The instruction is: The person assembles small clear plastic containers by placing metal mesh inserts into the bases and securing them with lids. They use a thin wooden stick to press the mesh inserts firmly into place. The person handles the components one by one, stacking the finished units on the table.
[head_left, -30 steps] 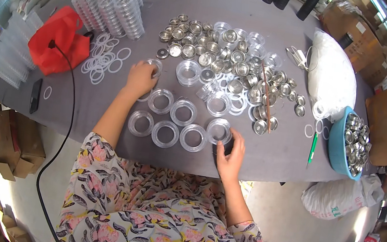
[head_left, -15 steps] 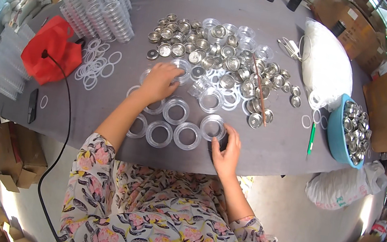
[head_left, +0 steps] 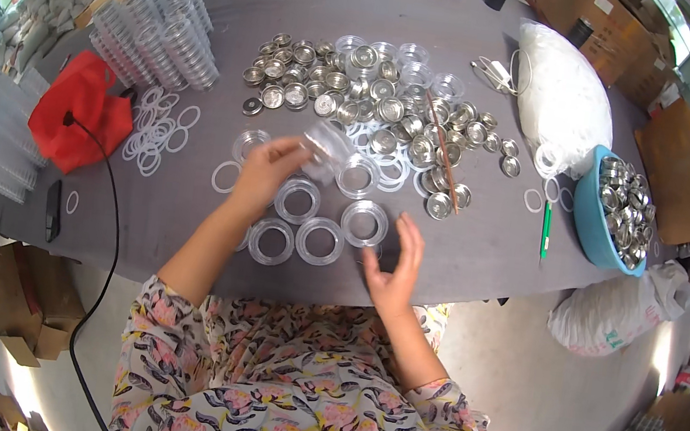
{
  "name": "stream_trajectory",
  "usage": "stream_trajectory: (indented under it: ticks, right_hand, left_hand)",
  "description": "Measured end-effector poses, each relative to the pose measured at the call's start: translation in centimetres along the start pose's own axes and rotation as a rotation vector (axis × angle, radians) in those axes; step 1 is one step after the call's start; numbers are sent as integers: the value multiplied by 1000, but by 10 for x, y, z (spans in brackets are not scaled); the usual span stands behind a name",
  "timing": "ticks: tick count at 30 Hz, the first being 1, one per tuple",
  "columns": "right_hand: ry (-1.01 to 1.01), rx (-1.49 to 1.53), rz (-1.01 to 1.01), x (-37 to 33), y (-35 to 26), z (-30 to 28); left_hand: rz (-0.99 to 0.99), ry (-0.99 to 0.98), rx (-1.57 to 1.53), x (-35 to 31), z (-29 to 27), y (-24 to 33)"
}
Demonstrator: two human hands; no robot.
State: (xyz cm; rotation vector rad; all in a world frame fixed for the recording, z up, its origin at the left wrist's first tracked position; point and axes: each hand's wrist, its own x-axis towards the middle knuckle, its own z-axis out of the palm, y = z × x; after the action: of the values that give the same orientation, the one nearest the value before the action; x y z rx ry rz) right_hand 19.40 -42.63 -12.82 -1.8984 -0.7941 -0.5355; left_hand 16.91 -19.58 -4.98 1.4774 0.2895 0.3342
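Observation:
My left hand (head_left: 270, 168) is closed, its fingertips pinching a clear plastic round case (head_left: 330, 145) that is smeared by motion above the table. Whether it is one piece or several stacked, I cannot tell. My right hand (head_left: 397, 269) has its fingers spread and holds nothing; it sits just right of a clear round case with a ring rim (head_left: 364, 223). More such clear cases (head_left: 319, 241) lie flat together between my hands. Beyond them spreads a heap of small silver metal cups (head_left: 325, 104), with white plastic rings (head_left: 391, 169) among them.
Tall stacks of clear cases (head_left: 167, 36) stand at the far left, near a red bag (head_left: 82, 112) and loose white rings (head_left: 158, 136). A thin brown stick (head_left: 442, 152) lies across the cups. Right are a white bag (head_left: 567, 92), a green pen-like tool (head_left: 546, 230) and a blue basin (head_left: 593, 219).
My left hand has come nearer and lifted a clear case from beside the metal cups. My right hand has drawn slightly away from the clear case beside it. The whole view has shifted a little.

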Motion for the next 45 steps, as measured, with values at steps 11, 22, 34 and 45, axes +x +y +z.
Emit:
stream_trajectory:
  ticks: [11,22,34,45]
  right_hand:
    - [-109,294,249,27,-27,-8]
    - [-118,-120,95,35,-38,-20]
    - [40,-96,311,11,25,-25]
    - [-108,-199,238,2,31,-30]
  left_hand:
    - [-156,-386,-94,-43,36,-10]
    - [110,-134,190,-48,49,-13]
    - [457,102,1364,24,-22,-38]
    - [464,-5,1060,33,9,-44]
